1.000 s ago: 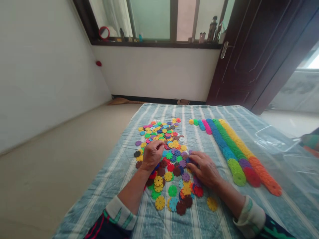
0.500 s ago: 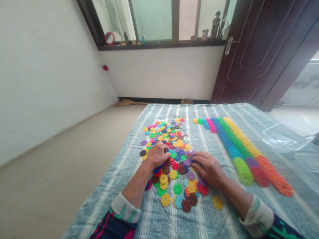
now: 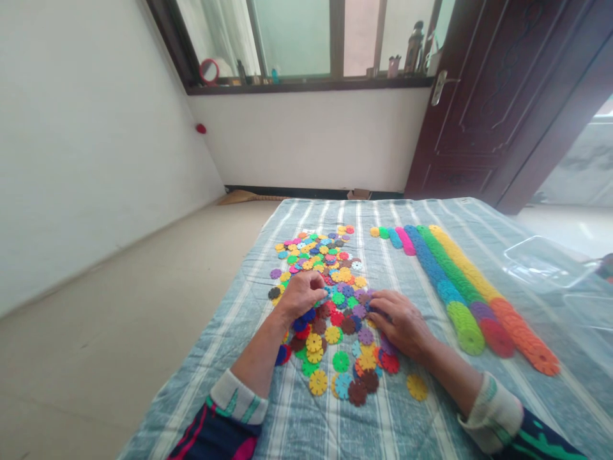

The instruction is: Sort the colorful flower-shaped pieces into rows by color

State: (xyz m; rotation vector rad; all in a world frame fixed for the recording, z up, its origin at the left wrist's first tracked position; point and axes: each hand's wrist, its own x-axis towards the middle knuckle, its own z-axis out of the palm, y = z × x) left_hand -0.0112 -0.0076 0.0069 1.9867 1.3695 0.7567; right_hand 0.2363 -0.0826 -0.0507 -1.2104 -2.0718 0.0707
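A heap of small toothed plastic discs [image 3: 335,281] in many colours lies spread on a striped blue cloth [image 3: 297,415]. My left hand [image 3: 301,295] rests on the heap's left side, fingers curled in a pinch on a disc I cannot name by colour. My right hand [image 3: 401,322] lies on the discs to the right, fingers bent and pressed down on the purple and blue ones; whether it holds one is hidden. Long rows of stacked discs [image 3: 454,281], sorted by colour, stretch away at the right.
Clear plastic trays [image 3: 550,262] sit at the cloth's right edge. Bare floor [image 3: 96,306] lies to the left, a white wall and window sill behind, and a dark wooden door [image 3: 498,96] at the back right.
The view shifted slightly between the earliest frame and now. My left hand has curled tighter and lifted a little over the heap; my right hand has stayed almost still.
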